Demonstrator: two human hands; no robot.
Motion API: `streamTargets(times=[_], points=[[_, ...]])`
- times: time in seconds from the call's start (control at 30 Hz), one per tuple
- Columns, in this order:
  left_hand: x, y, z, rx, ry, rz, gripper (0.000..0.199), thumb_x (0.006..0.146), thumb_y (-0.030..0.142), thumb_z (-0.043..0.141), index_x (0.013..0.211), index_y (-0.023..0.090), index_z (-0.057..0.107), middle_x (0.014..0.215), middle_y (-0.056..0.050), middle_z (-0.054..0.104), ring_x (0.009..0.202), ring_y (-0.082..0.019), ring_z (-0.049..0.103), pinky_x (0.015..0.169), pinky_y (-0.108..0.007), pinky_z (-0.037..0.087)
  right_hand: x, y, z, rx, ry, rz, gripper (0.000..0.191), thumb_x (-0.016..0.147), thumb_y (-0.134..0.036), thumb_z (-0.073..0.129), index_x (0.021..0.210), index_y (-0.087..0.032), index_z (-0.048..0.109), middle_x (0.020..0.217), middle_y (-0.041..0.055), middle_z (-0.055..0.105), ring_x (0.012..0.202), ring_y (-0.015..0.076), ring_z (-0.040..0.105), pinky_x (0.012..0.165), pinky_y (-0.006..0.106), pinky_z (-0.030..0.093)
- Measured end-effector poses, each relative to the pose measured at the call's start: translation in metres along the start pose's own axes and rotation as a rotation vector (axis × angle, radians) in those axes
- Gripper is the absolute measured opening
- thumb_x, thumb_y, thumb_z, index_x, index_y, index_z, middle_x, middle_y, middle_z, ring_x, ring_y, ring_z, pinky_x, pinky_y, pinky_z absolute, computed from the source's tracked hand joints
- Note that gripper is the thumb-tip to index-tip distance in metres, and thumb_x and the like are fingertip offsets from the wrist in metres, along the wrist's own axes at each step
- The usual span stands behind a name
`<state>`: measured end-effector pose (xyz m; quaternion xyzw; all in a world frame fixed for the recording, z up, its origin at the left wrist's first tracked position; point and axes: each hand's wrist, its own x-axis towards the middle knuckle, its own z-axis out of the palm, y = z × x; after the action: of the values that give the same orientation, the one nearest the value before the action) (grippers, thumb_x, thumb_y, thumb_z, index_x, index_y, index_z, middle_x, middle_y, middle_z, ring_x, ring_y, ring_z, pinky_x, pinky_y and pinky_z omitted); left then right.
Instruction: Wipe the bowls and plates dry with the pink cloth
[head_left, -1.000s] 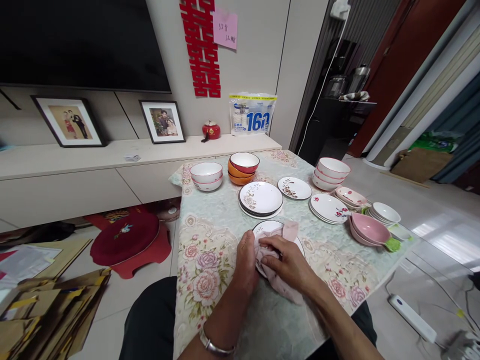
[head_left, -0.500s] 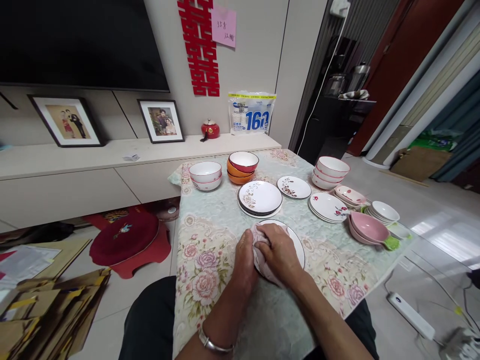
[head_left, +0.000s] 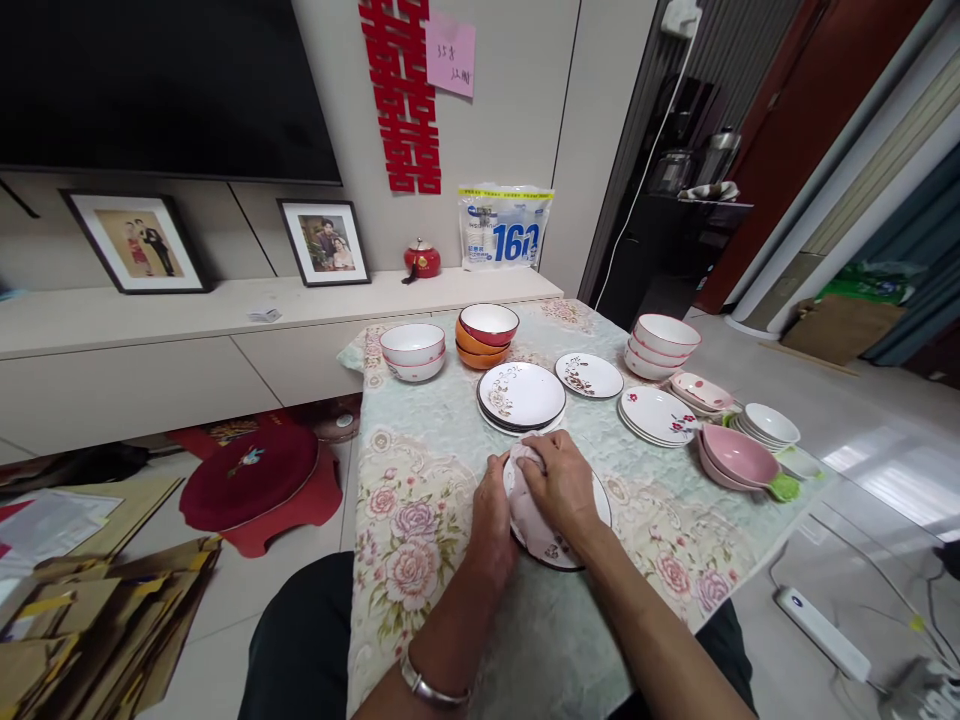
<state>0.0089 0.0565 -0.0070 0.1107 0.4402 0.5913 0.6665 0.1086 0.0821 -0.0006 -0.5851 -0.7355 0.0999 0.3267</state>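
A white plate point(head_left: 601, 503) with a dark rim and a brown flower pattern is in front of me near the middle of the table. My left hand point(head_left: 493, 515) grips its left edge, the thumb side along the rim. My right hand point(head_left: 561, 482) is closed on a pale pinkish cloth point(head_left: 527, 510), pressed against the plate's upper left face. The cloth hides much of the plate. Just beyond, a stack of dark-rimmed plates point(head_left: 525, 392) stands close to my right fingertips. One more patterned plate point(head_left: 589, 374) lies to the right of that stack.
Farther back stand white bowls point(head_left: 412, 345), orange and red bowls point(head_left: 484, 350) and pink-rimmed bowls point(head_left: 660, 345). To the right are flowered plates point(head_left: 656, 415), pink leaf-shaped dishes point(head_left: 739, 458) and small white bowls point(head_left: 769, 424). A red stool point(head_left: 255, 480) stands left of the table.
My right hand and the cloth have shifted up and slightly left across the plate, uncovering the flower pattern at its lower edge. My left hand stays on the left rim.
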Motion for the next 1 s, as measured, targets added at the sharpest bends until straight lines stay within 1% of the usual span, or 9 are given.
streamTargets(times=[0.1,0.23,0.3,0.37,0.47,0.53,0.63,0.8,1.0], points=[[-0.002,0.002,-0.001,0.018,0.066,-0.040,0.045,0.088,0.053,0.053,0.094,0.012,0.071,0.079,-0.009,0.073,0.083,-0.023,0.070,0.080,-0.033,0.053,-0.007,-0.009,-0.002,0.108,-0.096,-0.095,0.026,0.087,-0.019,0.061,0.111,-0.023,0.072,0.102,0.0076,0.061,0.097,0.0228,0.057,0.086,0.036,0.046],[-0.003,0.005,0.001,-0.045,-0.043,-0.022,0.054,0.091,0.056,0.045,0.105,0.011,0.071,0.088,-0.010,0.075,0.087,-0.023,0.070,0.085,-0.033,0.052,-0.025,-0.005,-0.020,0.208,-0.281,-0.269,0.032,0.086,-0.014,0.062,0.113,-0.028,0.071,0.103,0.0045,0.061,0.099,0.0208,0.056,0.086,0.034,0.046],[-0.004,0.006,0.003,-0.075,-0.088,-0.041,0.056,0.093,0.055,0.040,0.110,0.012,0.071,0.090,-0.011,0.076,0.088,-0.024,0.070,0.085,-0.035,0.053,-0.031,0.004,-0.029,0.196,-0.329,-0.298,0.031,0.087,-0.015,0.062,0.113,-0.028,0.071,0.104,0.0044,0.061,0.100,0.0206,0.056,0.087,0.034,0.046],[-0.004,0.006,0.005,-0.096,-0.099,-0.070,0.056,0.093,0.054,0.038,0.113,0.012,0.070,0.091,-0.011,0.076,0.088,-0.026,0.071,0.084,-0.037,0.054,-0.031,0.016,-0.033,0.121,-0.277,-0.240,0.028,0.089,-0.018,0.060,0.113,-0.026,0.071,0.104,0.0061,0.061,0.100,0.0217,0.056,0.088,0.035,0.046],[-0.003,0.004,0.005,-0.127,-0.116,-0.075,0.054,0.092,0.052,0.040,0.115,0.014,0.070,0.094,-0.011,0.077,0.090,-0.027,0.071,0.085,-0.039,0.054,-0.020,0.028,-0.027,-0.018,-0.106,-0.061,0.026,0.091,-0.021,0.056,0.112,-0.021,0.071,0.101,0.0094,0.060,0.096,0.0244,0.057,0.087,0.039,0.047],[-0.001,0.002,0.004,-0.133,-0.139,-0.066,0.052,0.092,0.052,0.041,0.115,0.015,0.070,0.096,-0.010,0.077,0.092,-0.026,0.071,0.085,-0.038,0.054,-0.011,0.027,-0.017,-0.062,-0.032,0.016,0.026,0.091,-0.022,0.056,0.113,-0.018,0.070,0.100,0.0110,0.061,0.095,0.0258,0.057,0.086,0.040,0.047],[0.001,0.000,0.002,-0.131,-0.125,-0.064,0.050,0.090,0.054,0.045,0.110,0.016,0.070,0.095,-0.009,0.076,0.092,-0.025,0.071,0.085,-0.036,0.054,-0.002,0.012,-0.004,-0.023,-0.001,0.004,0.026,0.089,-0.021,0.059,0.113,-0.018,0.068,0.103,0.0113,0.064,0.099,0.0261,0.058,0.089,0.040,0.046],[0.000,0.003,0.000,-0.130,-0.034,-0.052,0.047,0.087,0.055,0.050,0.093,0.012,0.070,0.083,-0.009,0.075,0.086,-0.024,0.071,0.082,-0.033,0.053,-0.015,-0.008,-0.006,0.126,-0.144,-0.151,0.024,0.086,-0.015,0.062,0.108,-0.022,0.069,0.104,0.0066,0.066,0.101,0.0233,0.058,0.089,0.037,0.045],[-0.006,0.007,0.006,-0.037,-0.027,-0.007,0.049,0.090,0.051,0.043,0.098,0.011,0.071,0.075,-0.008,0.073,0.083,-0.024,0.070,0.077,-0.033,0.053,-0.046,0.005,-0.033,0.220,-0.340,-0.323,0.029,0.090,-0.013,0.058,0.115,-0.026,0.066,0.111,0.0046,0.066,0.103,0.0210,0.058,0.094,0.039,0.045]])
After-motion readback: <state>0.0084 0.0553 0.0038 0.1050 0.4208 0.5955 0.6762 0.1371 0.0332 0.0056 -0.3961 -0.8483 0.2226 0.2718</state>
